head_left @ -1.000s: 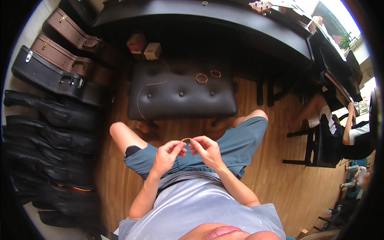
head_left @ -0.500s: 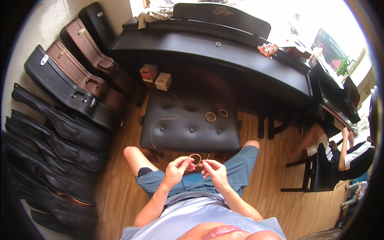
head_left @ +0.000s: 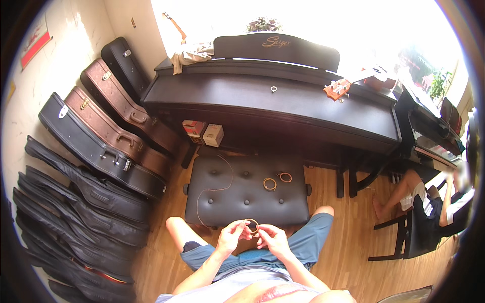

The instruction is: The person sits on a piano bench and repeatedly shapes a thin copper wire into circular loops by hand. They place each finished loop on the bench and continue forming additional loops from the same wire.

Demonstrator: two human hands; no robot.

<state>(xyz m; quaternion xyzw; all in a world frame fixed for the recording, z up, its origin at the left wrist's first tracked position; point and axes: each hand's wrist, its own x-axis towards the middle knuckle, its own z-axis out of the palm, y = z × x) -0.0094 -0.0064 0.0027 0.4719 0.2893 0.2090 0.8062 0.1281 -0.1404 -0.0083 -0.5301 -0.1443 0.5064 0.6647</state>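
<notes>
Between my knees, my left hand and my right hand pinch a small bronze-coloured coil of thin wire or string from either side. Just beyond them, two similar coils lie on the black tufted bench, along with a long, loose thin string that runs down over the front edge. A red-and-white box and a cream box sit behind the bench, under the dark piano.
Brown and black instrument cases and soft black bags line the left wall. On the piano are a cloth, a small ring and a wooden headstock. A seated person is on a black chair at the right.
The view has tilted up, showing more of the piano and window, so hands and bench appear lower. The coil between my fingers, trailing a loose end half a second ago, now looks a rounder, closed ring.
</notes>
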